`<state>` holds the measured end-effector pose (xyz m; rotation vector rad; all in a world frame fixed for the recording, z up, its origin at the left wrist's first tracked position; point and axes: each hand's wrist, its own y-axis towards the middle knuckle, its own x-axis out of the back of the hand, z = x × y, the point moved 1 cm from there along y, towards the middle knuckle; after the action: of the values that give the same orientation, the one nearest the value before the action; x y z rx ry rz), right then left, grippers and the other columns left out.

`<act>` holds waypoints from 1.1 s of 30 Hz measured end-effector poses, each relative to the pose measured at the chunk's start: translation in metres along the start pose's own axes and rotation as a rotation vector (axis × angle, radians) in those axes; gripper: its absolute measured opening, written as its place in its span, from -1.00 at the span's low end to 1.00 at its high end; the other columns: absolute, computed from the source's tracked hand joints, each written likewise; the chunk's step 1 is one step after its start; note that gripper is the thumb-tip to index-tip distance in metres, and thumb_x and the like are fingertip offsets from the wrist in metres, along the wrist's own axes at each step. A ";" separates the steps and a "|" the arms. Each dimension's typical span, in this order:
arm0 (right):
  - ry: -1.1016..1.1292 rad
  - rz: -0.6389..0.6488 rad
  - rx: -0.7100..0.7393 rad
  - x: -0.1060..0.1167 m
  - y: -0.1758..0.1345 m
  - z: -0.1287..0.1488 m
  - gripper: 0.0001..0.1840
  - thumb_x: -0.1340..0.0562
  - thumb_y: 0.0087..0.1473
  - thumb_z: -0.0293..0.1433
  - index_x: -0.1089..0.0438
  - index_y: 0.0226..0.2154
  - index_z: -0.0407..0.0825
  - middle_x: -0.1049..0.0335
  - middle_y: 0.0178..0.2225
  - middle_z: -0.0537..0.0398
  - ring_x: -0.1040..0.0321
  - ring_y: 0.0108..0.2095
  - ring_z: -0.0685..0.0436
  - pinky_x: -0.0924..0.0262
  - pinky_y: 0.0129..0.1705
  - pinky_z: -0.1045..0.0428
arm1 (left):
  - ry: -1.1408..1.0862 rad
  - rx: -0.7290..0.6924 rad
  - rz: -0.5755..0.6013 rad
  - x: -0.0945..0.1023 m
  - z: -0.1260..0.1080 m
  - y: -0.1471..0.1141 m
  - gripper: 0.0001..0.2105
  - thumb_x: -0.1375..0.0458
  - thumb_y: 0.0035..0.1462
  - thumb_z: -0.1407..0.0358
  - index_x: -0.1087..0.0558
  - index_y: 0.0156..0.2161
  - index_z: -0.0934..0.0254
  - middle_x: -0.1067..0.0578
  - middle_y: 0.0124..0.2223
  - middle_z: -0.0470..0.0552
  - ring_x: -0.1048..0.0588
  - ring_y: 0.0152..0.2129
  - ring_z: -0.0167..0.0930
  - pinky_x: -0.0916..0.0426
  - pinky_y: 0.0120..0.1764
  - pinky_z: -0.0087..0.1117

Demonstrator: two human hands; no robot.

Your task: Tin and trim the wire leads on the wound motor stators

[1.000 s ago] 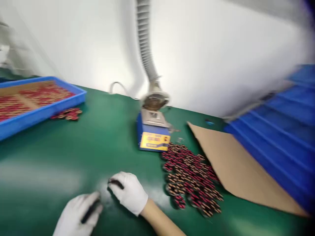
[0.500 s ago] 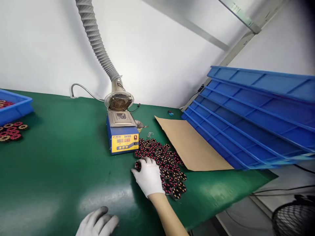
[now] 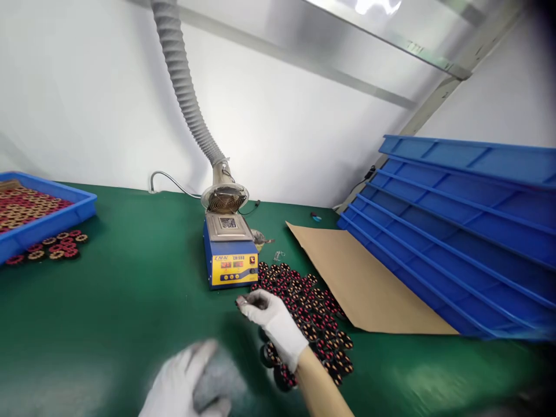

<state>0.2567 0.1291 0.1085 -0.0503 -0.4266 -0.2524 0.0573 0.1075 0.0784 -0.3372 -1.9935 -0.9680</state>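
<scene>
My right hand, in a white glove, pinches a small dark part at its fingertips, just in front of the solder pot; it looks like a motor stator, seen edge-on. Under and beside this hand lie many round black motor stators with red and copper-coloured windings, packed close together. My left hand, also gloved, is blurred by motion near the bottom edge. Its fingers are apart and nothing shows between them. Behind the hands stands the blue and yellow solder pot with a square metal top.
At the left, a blue tray holds many stators, with several more beside it on the green table. Brown cardboard and large blue trays occupy the right. A grey exhaust hose hangs over the pot.
My right hand has lifted off the group of stators with a part in its fingers. My left hand has moved up and to the right. The view has shifted, showing more of the left tray.
</scene>
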 end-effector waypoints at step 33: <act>0.719 0.067 0.586 0.019 0.024 0.104 -0.84 -0.40 -0.41 -0.54 -0.48 -0.66 0.01 -0.37 -0.60 0.18 -0.31 -0.52 0.00 -0.21 -0.45 0.11 | -0.091 -0.311 -0.436 0.079 -0.023 0.129 -0.78 0.00 -0.01 0.50 -0.32 -0.22 0.29 -0.45 -0.27 0.01 -0.41 -0.33 -0.39 -0.36 -0.30 -0.36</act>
<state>0.2378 0.1582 0.2109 0.5856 0.2295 -0.0596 0.0961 0.1666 0.2146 -0.1138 -2.0400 -1.5704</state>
